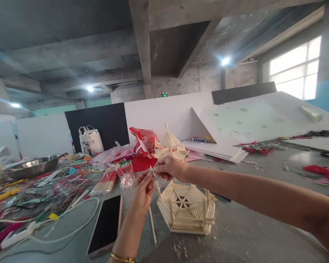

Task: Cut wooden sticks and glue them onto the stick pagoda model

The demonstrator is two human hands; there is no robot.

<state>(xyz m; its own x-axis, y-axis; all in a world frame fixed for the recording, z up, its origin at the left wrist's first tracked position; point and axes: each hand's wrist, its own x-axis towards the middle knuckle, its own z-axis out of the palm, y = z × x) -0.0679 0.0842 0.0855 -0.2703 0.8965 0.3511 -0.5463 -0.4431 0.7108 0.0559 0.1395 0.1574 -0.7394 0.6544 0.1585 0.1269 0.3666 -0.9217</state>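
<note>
My left hand (144,184) and my right hand (168,168) meet above the table, fingertips close together. Between them is a short pale wooden stick (152,171), pinched by the left fingers; the right fingers close at its upper part. Just below and to the right sits a hexagonal frame of wooden sticks (186,208), with short upright posts at its corners and spokes meeting in the middle. A longer loose stick (152,224) lies on the table left of the frame. Behind my right hand stands a pointed stick-built roof (170,138), its lower part hidden.
A phone (105,224) lies left of my left forearm, beside a white cable (71,233). Bundles of sticks in wrappers (106,180), a red bag (144,141) and a metal bowl (33,166) lie farther back. White boards (216,150) are stacked at the back right.
</note>
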